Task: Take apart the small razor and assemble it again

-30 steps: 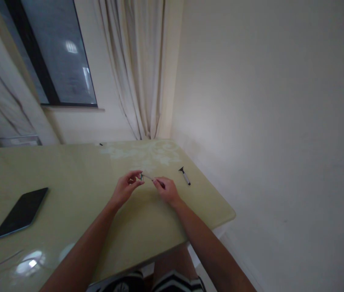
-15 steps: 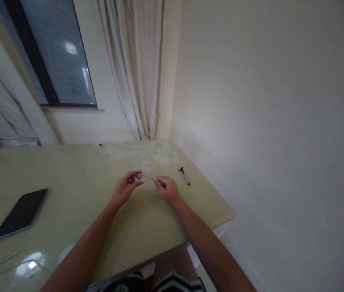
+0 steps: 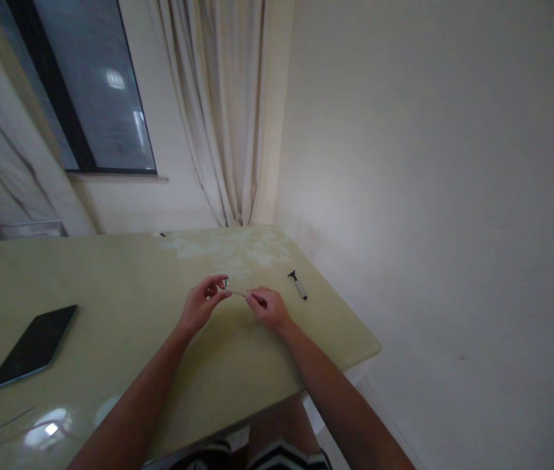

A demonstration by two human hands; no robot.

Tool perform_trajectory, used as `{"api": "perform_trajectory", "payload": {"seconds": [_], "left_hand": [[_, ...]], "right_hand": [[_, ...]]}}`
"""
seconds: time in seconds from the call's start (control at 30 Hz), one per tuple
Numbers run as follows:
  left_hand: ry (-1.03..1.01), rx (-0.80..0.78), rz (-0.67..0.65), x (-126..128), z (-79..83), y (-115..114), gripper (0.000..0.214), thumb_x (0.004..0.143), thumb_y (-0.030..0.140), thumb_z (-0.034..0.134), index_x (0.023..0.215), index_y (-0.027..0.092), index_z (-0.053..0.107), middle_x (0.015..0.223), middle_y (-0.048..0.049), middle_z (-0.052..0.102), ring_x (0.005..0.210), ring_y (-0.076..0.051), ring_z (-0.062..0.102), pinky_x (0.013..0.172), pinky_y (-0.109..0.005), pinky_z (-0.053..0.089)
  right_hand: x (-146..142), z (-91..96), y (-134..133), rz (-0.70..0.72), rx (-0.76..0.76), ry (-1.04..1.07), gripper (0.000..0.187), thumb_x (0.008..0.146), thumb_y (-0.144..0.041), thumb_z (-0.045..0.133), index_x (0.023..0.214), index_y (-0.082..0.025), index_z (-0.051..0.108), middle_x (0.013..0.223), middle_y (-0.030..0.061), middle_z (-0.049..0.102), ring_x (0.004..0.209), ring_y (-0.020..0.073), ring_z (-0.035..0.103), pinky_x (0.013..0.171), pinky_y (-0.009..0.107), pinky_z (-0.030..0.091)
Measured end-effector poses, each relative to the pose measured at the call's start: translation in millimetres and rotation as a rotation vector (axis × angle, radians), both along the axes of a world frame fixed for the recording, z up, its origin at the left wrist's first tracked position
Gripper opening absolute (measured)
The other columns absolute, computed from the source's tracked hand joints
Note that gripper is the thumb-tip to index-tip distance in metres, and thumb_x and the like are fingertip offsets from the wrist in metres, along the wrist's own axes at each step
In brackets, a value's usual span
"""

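Currently, we pinch a metal part (image 3: 226,282) in the left hand (image 3: 202,305) and grip a thin rod (image 3: 240,293) in the right hand (image 3: 268,308), both over the bench (image 3: 134,294), a razor (image 3: 298,285) lying nearby.

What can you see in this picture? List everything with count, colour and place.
table: one, pale yellow-green, glossy, lower left
flat device: one, black, on the table, far left
razor: one, black head, white handle, on the table near its right edge
window: one, dark frame, upper left
curtains: two, cream, either side of the window
wall: one, off-white, right
small silvery piece: one, pinched in the left grip
thin rod: one, pale, pinched in the right grip
left hand: above the table's middle
right hand: beside it
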State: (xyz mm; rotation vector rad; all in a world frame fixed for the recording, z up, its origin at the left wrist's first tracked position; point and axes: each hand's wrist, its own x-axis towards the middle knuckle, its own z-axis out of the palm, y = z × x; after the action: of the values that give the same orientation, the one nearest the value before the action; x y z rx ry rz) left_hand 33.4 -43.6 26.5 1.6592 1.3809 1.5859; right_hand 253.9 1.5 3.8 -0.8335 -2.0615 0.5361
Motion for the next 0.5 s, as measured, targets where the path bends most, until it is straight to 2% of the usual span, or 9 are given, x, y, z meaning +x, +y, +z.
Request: {"api": "perform_trajectory", "payload": {"seconds": [0.13, 0.23, 0.33, 0.5], "left_hand": [[0.002, 0.017, -0.001, 0.4, 0.6, 0.2, 0.039, 0.073, 0.037, 0.081, 0.109, 0.021, 0.074, 0.084, 0.0005, 0.067, 0.062, -0.011, 0.052, 0.061, -0.024, 0.045], [-0.003, 0.022, -0.001, 1.1, 2.0, -0.3, 0.04, 0.074, 0.038, 0.081, 0.109, 0.021, 0.074, 0.085, 0.0002, 0.068, 0.063, -0.011, 0.053, 0.06, -0.024, 0.045], [0.002, 0.015, -0.001, 1.8, 3.0, -0.6, 0.039, 0.073, 0.038, 0.081, 0.108, 0.021, 0.074, 0.083, 0.0001, 0.068, 0.062, -0.012, 0.052, 0.06, -0.025, 0.046], [0.018, 0.025, 0.007, 2.7, 3.6, -1.0, 0.04, 0.073, 0.039, 0.08, 0.108, 0.022, 0.074, 0.084, -0.0002, 0.068, 0.062, -0.012, 0.053, 0.06, -0.025, 0.047]], "right_hand": [[0.6, 2.1, -1.4, -0.065, 0.008, -0.007, 0.041, 0.103, -0.047, 0.05, 0.093, -0.019, 0.079, 0.076, 0.0049, 0.067, 0.069, 0.0163, 0.057, 0.066, 0.026, 0.04], [1.1, 2.5, -1.9, -0.025, 0.016, -0.021, 0.039, 0.102, -0.046, 0.051, 0.095, -0.02, 0.079, 0.077, 0.0046, 0.068, 0.07, 0.0164, 0.058, 0.067, 0.026, 0.041], [1.9, 2.3, -1.8, -0.082, 0.028, -0.013, 0.037, 0.102, -0.043, 0.051, 0.094, -0.02, 0.079, 0.078, 0.0052, 0.069, 0.07, 0.0165, 0.059, 0.066, 0.026, 0.04], [3.3, 3.5, -2.1, -0.075, 0.047, -0.033, 0.038, 0.103, -0.044, 0.05, 0.097, -0.02, 0.079, 0.081, 0.0055, 0.07, 0.072, 0.0167, 0.059, 0.069, 0.027, 0.042]]}}
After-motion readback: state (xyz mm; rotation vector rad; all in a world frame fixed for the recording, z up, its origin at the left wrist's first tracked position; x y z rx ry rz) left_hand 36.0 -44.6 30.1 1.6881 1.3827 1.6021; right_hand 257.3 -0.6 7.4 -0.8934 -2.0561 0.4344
